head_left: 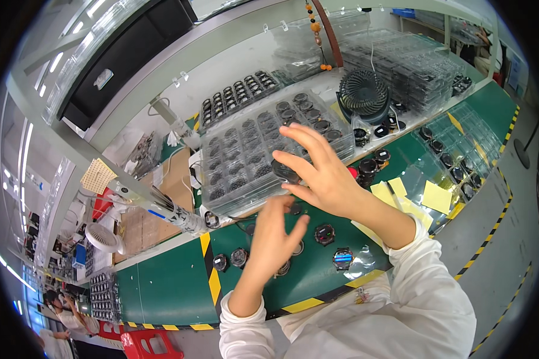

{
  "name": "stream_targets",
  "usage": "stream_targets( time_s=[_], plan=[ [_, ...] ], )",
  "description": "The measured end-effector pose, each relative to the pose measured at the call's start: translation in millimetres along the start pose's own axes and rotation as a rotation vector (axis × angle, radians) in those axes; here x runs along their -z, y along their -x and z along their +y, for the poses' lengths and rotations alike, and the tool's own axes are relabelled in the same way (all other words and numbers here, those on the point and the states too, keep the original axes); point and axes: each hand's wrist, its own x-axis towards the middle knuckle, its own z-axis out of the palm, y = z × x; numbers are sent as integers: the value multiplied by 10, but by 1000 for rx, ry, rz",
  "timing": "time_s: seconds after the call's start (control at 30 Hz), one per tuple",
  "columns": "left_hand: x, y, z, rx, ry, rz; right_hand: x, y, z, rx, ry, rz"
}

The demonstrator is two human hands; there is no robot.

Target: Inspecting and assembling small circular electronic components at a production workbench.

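My right hand (326, 182) reaches over the near edge of a clear plastic tray (221, 206) with round pockets. A dark, round watch case (286, 172) sits between its thumb and index finger, and the other fingers are spread. Lower and to the left, my left hand (272, 230) hangs over the green bench, fingers bent and thumb apart, with nothing visible in it. A small dark round piece (295, 209) lies beside its fingertips. Near the front edge are a dark watch (324, 234), a watch with a lit blue screen (342, 258) and another round watch (239, 257).
Behind the tray stands another tray of watch parts (236, 96). A black fan (364, 96) and stacked clear trays (401, 63) are at the back right. Yellow notes (437, 197) lie on the right, near more watches (446, 160). A metal post (144, 200) rises on the left.
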Motion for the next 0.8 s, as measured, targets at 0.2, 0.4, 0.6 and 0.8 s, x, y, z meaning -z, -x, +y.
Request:
stream_targets(
  time_s=[0.2, 0.4, 0.6, 0.8],
  plan=[
    [-81, 72, 66, -185, -20, -306, -313, 113, 76, -637, -1389, -100],
    [-804, 491, -52, -264, -120, -606, -389, 98, 105, -847, -1450, -271],
    [-947, 481, -116, -233, -163, -701, -380, 78, 99, -989, -1606, -241],
    [-673, 307, -74, -89, 44, -605, -360, 66, 134, -946, -1615, -223]
  ],
)
